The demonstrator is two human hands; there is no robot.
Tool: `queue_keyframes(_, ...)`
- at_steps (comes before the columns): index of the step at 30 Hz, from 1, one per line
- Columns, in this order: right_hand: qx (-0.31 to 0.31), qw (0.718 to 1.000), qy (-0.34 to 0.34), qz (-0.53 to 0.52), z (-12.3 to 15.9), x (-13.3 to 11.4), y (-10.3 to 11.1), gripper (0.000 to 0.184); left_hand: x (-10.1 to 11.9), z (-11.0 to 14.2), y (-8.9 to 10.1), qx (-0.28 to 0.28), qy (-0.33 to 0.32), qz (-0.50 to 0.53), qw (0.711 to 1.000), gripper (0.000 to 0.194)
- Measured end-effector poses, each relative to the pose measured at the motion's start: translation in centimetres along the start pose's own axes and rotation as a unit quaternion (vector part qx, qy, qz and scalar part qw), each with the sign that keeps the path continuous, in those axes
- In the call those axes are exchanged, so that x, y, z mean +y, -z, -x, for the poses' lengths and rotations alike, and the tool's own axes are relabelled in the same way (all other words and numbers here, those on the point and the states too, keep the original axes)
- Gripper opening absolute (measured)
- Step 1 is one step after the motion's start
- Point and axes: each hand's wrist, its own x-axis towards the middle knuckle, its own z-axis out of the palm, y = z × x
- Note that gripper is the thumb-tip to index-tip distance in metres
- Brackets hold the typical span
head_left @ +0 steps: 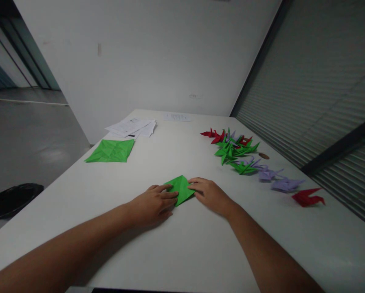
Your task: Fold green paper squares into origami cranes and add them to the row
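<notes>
A small folded green paper (180, 188) lies on the white table (182, 240) right in front of me. My left hand (153, 205) rests on its left side, fingers curled and pressing its edge flat. From the right, my right hand (211, 194) lays its fingertips on the paper's right corner. Both hands pin the paper against the table.
A row of folded paper cranes in red, green (236, 151) and lilac (284, 184), ending in a red one (308, 197), runs along the right. A green paper stack (111, 150) and white sheets (132, 127) lie at the back left. A black object (13, 198) sits on the floor.
</notes>
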Motion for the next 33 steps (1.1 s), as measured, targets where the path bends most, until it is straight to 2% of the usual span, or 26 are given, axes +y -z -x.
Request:
queue_keyframes(6, 0.009, 1.0, 0.007, -0.005, -0.05, 0.3, -0.04, 0.034, -0.27, -0.07, -0.42, 0.012, -0.035, 0.022, 0.999, 0.045)
queue_keyframes(11, -0.03, 0.999, 0.012, 0.0, -0.13, -0.22, 0.34, 0.027, -0.39, 0.05, -0.4, 0.006, -0.032, 0.021, 0.999, 0.051)
queue_keyframes(15, -0.042, 0.999, -0.01, -0.003, -0.19, -0.55, 0.5, 0.022, -0.36, 0.15, -0.37, 0.0, -0.038, 0.023, 0.999, 0.05)
queue_keyframes(26, -0.011, 0.993, -0.068, -0.09, -0.11, -0.51, -0.15, 0.026, -0.34, 0.22, -0.65, -0.019, -0.059, 0.05, 0.997, 0.06)
queue_keyframes(33, -0.011, 0.991, -0.082, -0.108, -0.31, -0.6, -0.17, 0.015, 0.0, 0.03, -0.07, -0.027, -0.067, 0.048, 0.996, 0.056)
